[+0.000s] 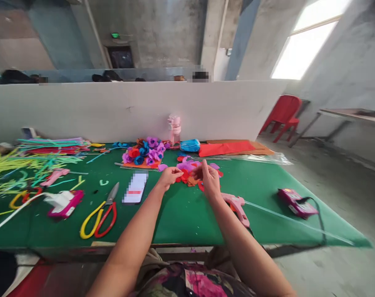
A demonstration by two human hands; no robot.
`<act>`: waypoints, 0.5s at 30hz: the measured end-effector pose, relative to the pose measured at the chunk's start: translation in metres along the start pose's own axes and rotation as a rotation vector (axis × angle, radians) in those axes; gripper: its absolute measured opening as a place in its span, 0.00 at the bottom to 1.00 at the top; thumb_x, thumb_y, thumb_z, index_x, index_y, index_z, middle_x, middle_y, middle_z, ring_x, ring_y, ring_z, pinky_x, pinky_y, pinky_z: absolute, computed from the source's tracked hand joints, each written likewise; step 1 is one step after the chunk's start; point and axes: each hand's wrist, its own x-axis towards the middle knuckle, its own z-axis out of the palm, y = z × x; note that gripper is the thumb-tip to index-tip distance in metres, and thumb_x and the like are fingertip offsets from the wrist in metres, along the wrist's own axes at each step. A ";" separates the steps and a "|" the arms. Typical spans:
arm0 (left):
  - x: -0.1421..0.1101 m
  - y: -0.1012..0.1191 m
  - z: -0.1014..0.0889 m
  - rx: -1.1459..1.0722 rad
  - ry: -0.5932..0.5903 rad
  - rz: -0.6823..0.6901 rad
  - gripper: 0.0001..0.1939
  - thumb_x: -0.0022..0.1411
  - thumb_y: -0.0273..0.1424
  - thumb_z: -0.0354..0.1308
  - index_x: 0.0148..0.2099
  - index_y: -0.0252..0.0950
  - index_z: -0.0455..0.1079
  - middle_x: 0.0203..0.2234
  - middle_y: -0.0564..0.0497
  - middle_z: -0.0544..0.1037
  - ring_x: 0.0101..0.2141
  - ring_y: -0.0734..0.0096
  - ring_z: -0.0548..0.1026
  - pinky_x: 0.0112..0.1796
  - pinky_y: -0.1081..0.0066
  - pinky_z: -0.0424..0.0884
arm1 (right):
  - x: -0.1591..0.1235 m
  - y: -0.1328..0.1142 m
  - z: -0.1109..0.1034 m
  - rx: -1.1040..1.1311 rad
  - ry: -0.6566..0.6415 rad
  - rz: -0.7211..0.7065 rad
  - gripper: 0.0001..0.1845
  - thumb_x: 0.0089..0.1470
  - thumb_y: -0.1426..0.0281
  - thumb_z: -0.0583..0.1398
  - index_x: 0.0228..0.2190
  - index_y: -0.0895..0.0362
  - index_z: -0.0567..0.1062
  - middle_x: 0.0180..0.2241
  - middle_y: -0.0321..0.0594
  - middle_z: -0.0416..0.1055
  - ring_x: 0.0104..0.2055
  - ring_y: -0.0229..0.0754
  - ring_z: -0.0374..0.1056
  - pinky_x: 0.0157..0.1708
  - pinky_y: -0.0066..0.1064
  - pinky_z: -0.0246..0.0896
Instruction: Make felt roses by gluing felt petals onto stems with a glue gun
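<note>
Both my arms reach over the green table (187, 214). My left hand (169, 176) is closed in a pinch at the edge of a small heap of pink, red and orange cut pieces (190, 173). My right hand (208, 177) is closed over the same heap, fingers curled, and seems to hold a red piece. What sits between the fingers is too small to name. A pink glue gun (237, 206) lies just right of my right wrist.
Yellow and red scissors (99, 214) and a phone (135, 188) lie left of my arms. Finished paper flowers (145, 152), a pink bottle (174, 130), coloured strips (35, 156), a second glue gun (65, 202), a pink device (295, 202), a red chair (283, 113).
</note>
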 end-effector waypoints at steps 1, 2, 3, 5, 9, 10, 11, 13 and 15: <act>-0.003 0.001 0.003 0.000 -0.048 -0.013 0.17 0.39 0.38 0.67 0.27 0.32 0.67 0.12 0.61 0.62 0.11 0.87 0.51 0.14 0.78 0.44 | -0.006 -0.014 -0.010 -0.017 -0.002 -0.041 0.27 0.52 0.48 0.52 0.21 0.59 0.71 0.19 0.39 0.70 0.19 0.34 0.62 0.21 0.26 0.59; -0.006 0.002 0.006 0.003 -0.105 -0.028 0.17 0.38 0.38 0.68 0.26 0.32 0.67 0.12 0.61 0.63 0.11 0.87 0.51 0.14 0.78 0.44 | -0.012 -0.026 -0.024 -0.052 -0.006 -0.076 0.25 0.53 0.49 0.52 0.24 0.58 0.72 0.21 0.39 0.71 0.20 0.35 0.63 0.23 0.26 0.60; -0.008 0.003 0.010 0.028 -0.181 -0.046 0.18 0.39 0.38 0.68 0.27 0.32 0.67 0.13 0.60 0.64 0.11 0.87 0.52 0.14 0.78 0.43 | -0.018 -0.036 -0.039 -0.105 0.015 -0.105 0.24 0.53 0.50 0.53 0.26 0.58 0.72 0.22 0.39 0.71 0.21 0.35 0.64 0.24 0.26 0.61; -0.012 0.003 0.016 0.098 -0.287 -0.068 0.18 0.39 0.38 0.68 0.27 0.32 0.67 0.14 0.59 0.65 0.11 0.88 0.52 0.14 0.78 0.43 | -0.033 -0.044 -0.077 -0.257 0.097 -0.135 0.22 0.53 0.51 0.53 0.27 0.58 0.72 0.23 0.38 0.71 0.23 0.35 0.64 0.26 0.27 0.61; -0.019 -0.003 0.029 0.196 -0.434 -0.126 0.18 0.38 0.38 0.67 0.27 0.31 0.67 0.14 0.59 0.66 0.11 0.88 0.51 0.14 0.77 0.43 | -0.070 -0.028 -0.151 -0.706 0.218 -0.012 0.23 0.54 0.52 0.51 0.23 0.57 0.70 0.19 0.35 0.67 0.20 0.35 0.60 0.22 0.27 0.55; -0.020 -0.004 0.033 0.214 -0.460 -0.140 0.18 0.38 0.38 0.67 0.26 0.31 0.67 0.14 0.59 0.66 0.12 0.87 0.51 0.14 0.77 0.42 | -0.078 -0.021 -0.163 -0.823 0.200 0.040 0.23 0.53 0.52 0.51 0.23 0.57 0.70 0.19 0.36 0.67 0.20 0.36 0.60 0.22 0.27 0.54; -0.022 -0.005 0.036 0.231 -0.481 -0.153 0.18 0.38 0.38 0.67 0.26 0.31 0.67 0.14 0.59 0.65 0.12 0.87 0.51 0.14 0.77 0.42 | -0.086 -0.014 -0.171 -0.918 0.194 0.072 0.22 0.53 0.52 0.51 0.24 0.57 0.70 0.19 0.36 0.68 0.20 0.36 0.60 0.22 0.27 0.53; -0.025 -0.006 0.040 0.267 -0.509 -0.171 0.18 0.38 0.38 0.67 0.26 0.31 0.68 0.13 0.59 0.64 0.12 0.87 0.50 0.15 0.77 0.41 | -0.096 -0.005 -0.176 -1.054 0.157 0.140 0.21 0.51 0.52 0.52 0.26 0.56 0.70 0.21 0.36 0.69 0.23 0.38 0.62 0.24 0.28 0.53; -0.028 -0.005 0.044 0.302 -0.519 -0.169 0.17 0.38 0.39 0.66 0.26 0.31 0.68 0.13 0.59 0.65 0.13 0.86 0.50 0.15 0.77 0.41 | -0.099 0.000 -0.171 -1.145 0.107 0.216 0.18 0.49 0.54 0.55 0.27 0.56 0.70 0.24 0.36 0.71 0.26 0.39 0.64 0.26 0.27 0.53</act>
